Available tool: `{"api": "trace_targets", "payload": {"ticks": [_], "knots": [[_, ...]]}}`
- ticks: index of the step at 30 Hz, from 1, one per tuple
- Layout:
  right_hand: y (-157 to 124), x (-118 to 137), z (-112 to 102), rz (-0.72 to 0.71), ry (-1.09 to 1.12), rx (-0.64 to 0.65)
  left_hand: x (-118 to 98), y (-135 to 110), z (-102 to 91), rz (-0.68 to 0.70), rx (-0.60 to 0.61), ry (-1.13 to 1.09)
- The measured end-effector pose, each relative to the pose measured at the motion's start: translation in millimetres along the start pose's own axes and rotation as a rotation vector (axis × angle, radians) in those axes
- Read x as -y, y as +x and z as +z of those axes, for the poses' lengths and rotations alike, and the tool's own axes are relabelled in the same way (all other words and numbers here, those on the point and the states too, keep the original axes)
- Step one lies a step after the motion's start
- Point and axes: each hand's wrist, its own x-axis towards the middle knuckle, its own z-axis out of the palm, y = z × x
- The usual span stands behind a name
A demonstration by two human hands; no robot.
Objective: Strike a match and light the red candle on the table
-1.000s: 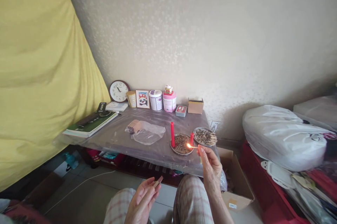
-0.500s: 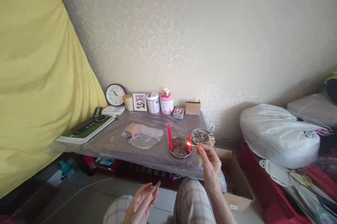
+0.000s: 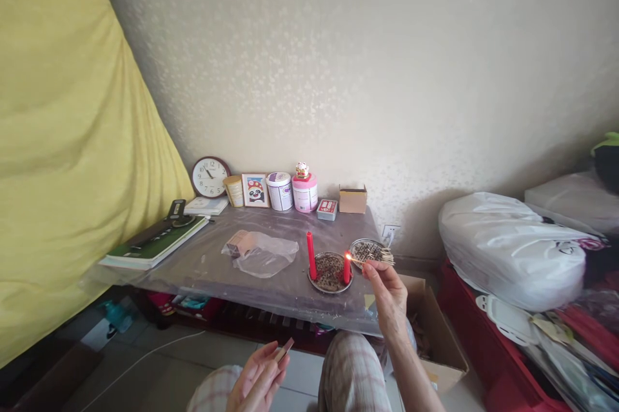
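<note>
My right hand pinches a burning match, its flame at the top of the short red candle. That candle stands with a taller red candle on a round metal plate near the table's front edge. A second metal plate just behind holds a bundle of matchsticks. My left hand is low over my lap, fingers closed on a small matchbox.
The plastic-covered table carries a clear bag, a green book, a clock, tins and small boxes along the wall. A cardboard box sits on the floor at right, beside a white bag. Yellow fabric hangs left.
My right hand has lifted the lit match a little, bringing the flame up to the short candle's tip. My left hand with the matchbox has sunk slightly lower.
</note>
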Motion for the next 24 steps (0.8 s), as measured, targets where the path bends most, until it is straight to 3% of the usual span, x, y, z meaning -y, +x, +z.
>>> {"api": "trace_targets", "payload": {"ticks": [7, 15, 24], "knots": [[13, -8, -3, -0.022, -0.035, 0.006, -4, 0, -0.7, -0.033, 0.004, -0.006], [27, -15, -2, -0.025, -0.084, -0.007, 11, 6, 0.0, 0.021, -0.105, -0.014], [33, -23, -1, -0.035, -0.113, -0.011, 13, 8, -1.7, 0.009, -0.105, -0.005]]}}
